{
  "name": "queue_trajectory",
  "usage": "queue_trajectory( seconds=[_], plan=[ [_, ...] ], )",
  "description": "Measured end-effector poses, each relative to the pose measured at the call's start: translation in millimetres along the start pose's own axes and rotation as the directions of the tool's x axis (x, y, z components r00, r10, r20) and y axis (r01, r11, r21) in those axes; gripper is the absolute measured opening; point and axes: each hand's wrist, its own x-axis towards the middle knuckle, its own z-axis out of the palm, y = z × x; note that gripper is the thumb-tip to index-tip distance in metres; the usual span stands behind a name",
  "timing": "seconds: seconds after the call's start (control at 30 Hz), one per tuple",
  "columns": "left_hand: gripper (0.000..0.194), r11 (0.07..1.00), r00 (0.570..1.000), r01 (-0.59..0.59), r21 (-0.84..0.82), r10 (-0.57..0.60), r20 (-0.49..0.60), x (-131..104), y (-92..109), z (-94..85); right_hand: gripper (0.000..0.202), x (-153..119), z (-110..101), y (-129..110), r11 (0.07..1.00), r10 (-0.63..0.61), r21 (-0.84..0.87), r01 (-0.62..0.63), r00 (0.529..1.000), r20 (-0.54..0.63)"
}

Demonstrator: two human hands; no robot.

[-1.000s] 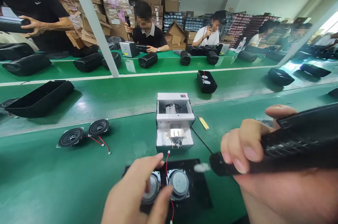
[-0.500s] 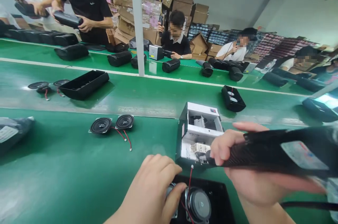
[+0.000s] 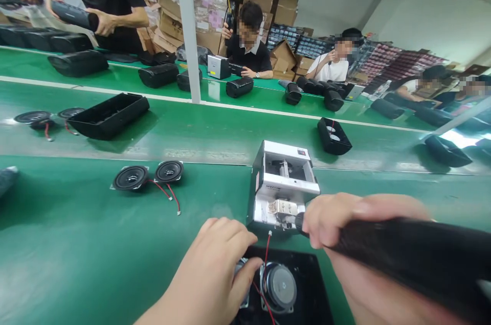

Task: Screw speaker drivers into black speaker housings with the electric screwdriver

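Note:
A black electric screwdriver (image 3: 406, 248), blurred at its rear, is gripped in my right hand (image 3: 345, 228). Its front end meets the pick-up spot of a white and black screw feeder (image 3: 286, 189); the very tip is hard to make out. My left hand (image 3: 218, 269) curls over the upper left edge of a black speaker housing (image 3: 307, 269), thumb on the inner side. Inside the housing sits a round speaker driver (image 3: 282, 286) with its metal back up. A second driver beside it is mostly hidden by my left hand. A red wire (image 3: 267, 248) sticks up between them.
Two loose speaker drivers (image 3: 130, 178) with red wires lie to the left. Beyond are an open black housing (image 3: 109, 116) and another one (image 3: 333, 136) with drivers inside. A white post (image 3: 187, 28) stands at the middle. Several people work along the far bench.
The view has shifted slightly right. The rear of the screwdriver has swung lower, and my right hand has turned over it, its front end still at the feeder. My left hand stays on the housing.

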Motion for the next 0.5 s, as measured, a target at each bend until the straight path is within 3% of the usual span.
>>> queue_trajectory(
  seconds=[0.1, 0.23, 0.37, 0.5],
  plan=[
    [0.016, 1.0, 1.0, 0.016, 0.013, -0.016, 0.018, -1, 1, -0.8, 0.067, 8, 12, 14, 0.999, -0.027, -0.026, 0.027, 1.0, 0.002],
    [0.016, 1.0, 1.0, 0.017, 0.024, -0.018, 0.022, -2, 2, -1.9, 0.084, 20, 19, 22, 0.996, 0.072, -0.036, -0.076, 0.993, -0.093],
    [0.015, 0.999, 1.0, 0.003, 0.034, -0.003, 0.009, -3, 1, -4.2, 0.083, 18, 14, 26, 0.979, 0.205, 0.028, -0.203, 0.965, -0.162],
    [0.018, 0.999, 1.0, 0.006, 0.036, -0.007, 0.023, -4, 0, -8.6, 0.084, 2, 1, 10, 0.986, 0.159, 0.089, -0.144, 0.97, -0.185]
  ],
)
